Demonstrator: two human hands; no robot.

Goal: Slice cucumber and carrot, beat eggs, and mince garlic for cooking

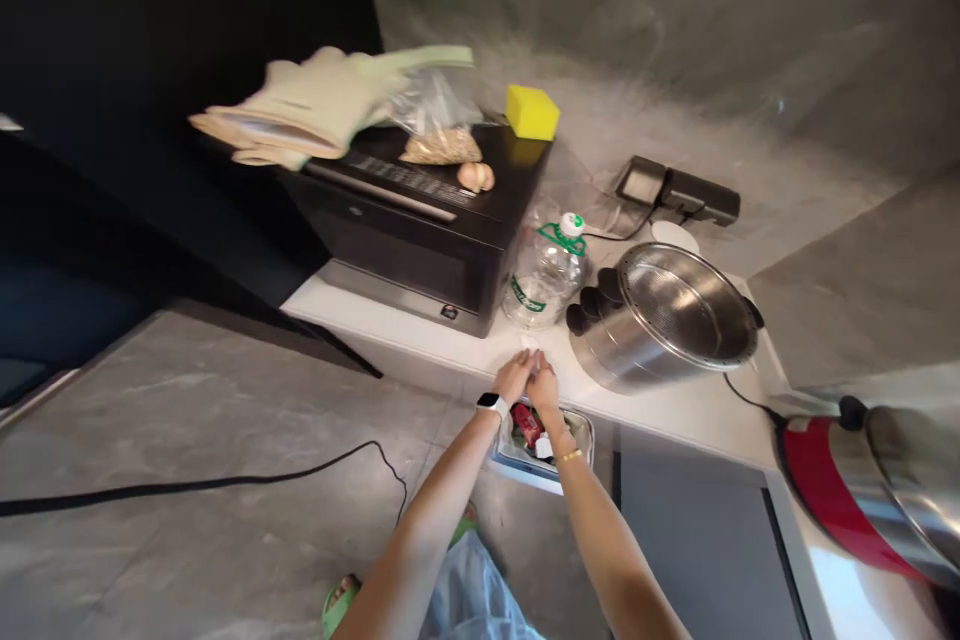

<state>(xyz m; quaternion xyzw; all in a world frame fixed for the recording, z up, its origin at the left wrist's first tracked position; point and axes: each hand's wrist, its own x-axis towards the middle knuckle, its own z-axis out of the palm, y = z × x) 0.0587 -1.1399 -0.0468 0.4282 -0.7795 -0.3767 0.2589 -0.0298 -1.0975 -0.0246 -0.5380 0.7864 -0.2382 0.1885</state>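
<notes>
My left hand (514, 375) and my right hand (543, 385) are close together at the front edge of the white counter (405, 320). Their fingers are bent and drawn in, nearly meeting. A small whitish bit shows at the fingertips, too small to name. Just below my wrists stands a trash bin (591, 442) with a liner; a red wrapper (527, 424) and a crumpled white piece (544, 446) lie inside. Behind my hands is a large clear plastic water bottle (551, 265) with a green handle and white cap.
A black oven (405, 260) carries gloves (315, 105), a bag of grains (442, 145), garlic (476, 177) and a yellow sponge block (532, 112). Stacked steel pots (645, 340) stand right of the bottle; a red-banded pot (840, 490) is farther right. A black cable (225, 483) crosses the floor.
</notes>
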